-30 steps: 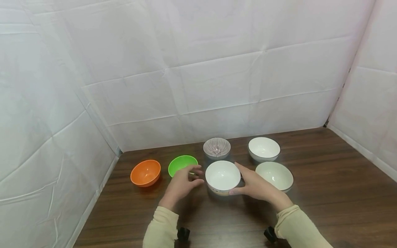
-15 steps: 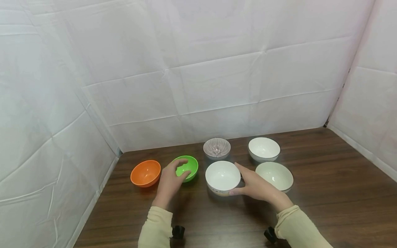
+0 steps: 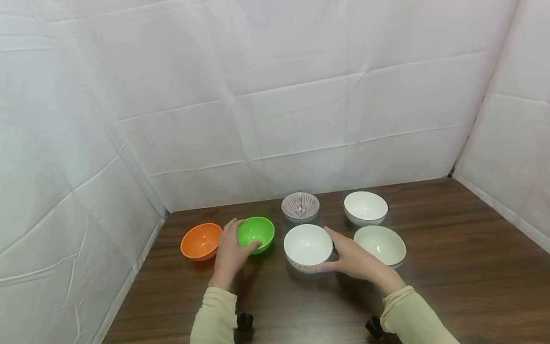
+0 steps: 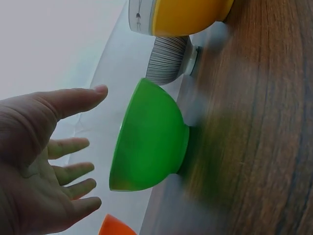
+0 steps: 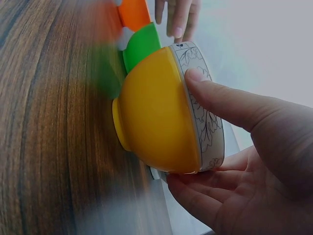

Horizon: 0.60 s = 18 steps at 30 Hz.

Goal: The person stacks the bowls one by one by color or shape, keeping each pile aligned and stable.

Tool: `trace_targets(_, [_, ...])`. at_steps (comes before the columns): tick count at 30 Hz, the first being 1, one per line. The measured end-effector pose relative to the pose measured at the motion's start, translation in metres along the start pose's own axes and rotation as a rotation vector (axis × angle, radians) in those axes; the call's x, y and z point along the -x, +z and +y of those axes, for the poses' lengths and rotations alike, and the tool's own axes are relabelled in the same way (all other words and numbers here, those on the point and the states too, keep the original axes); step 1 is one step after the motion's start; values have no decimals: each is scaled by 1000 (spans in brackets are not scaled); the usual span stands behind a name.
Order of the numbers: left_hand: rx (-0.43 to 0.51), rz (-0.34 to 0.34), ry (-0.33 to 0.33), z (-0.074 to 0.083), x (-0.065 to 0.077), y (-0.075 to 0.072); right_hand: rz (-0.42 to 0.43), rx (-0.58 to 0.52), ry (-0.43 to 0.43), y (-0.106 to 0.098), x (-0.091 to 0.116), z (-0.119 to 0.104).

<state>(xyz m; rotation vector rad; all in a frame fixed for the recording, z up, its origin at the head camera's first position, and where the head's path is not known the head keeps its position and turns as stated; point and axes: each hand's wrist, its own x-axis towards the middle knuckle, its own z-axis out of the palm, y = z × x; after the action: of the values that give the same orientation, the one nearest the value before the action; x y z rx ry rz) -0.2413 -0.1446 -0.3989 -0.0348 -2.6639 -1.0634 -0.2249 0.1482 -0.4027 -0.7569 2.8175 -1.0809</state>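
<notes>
My right hand (image 3: pixel 354 255) grips a bowl (image 3: pixel 308 245) at its right side, thumb on the near side and fingers on the far side. In the right wrist view this bowl (image 5: pixel 155 112) is yellow outside, with a white leaf-patterned band below the rim. My left hand (image 3: pixel 229 251) hovers at the left of a bright green bowl (image 3: pixel 257 232). Its spread fingers (image 4: pixel 73 174) and thumb stay apart from the green bowl's rim in the left wrist view. Left of that hand sits an orange bowl (image 3: pixel 201 241), partly covered by it.
Behind the held bowl stands a small striped bowl (image 3: pixel 300 206). A white dark-rimmed bowl (image 3: pixel 365 207) is at the back right, with a pale bowl (image 3: pixel 381 245) in front of it, partly behind my right hand. White cloth (image 3: pixel 275 119) walls the wooden table (image 3: pixel 464 248).
My left hand has moved left, from between the green bowl and the held bowl to the green bowl's left side. The right hand keeps its hold, nearly still.
</notes>
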Motion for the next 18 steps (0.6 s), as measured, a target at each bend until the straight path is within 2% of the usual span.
trace_targets(7, [-4, -70, -74, -4, 1, 5, 3, 0, -2, 1, 0, 1])
trace_targets(18, [6, -98, -111, -9, 2, 16, 7, 6, -5, 1, 0, 2])
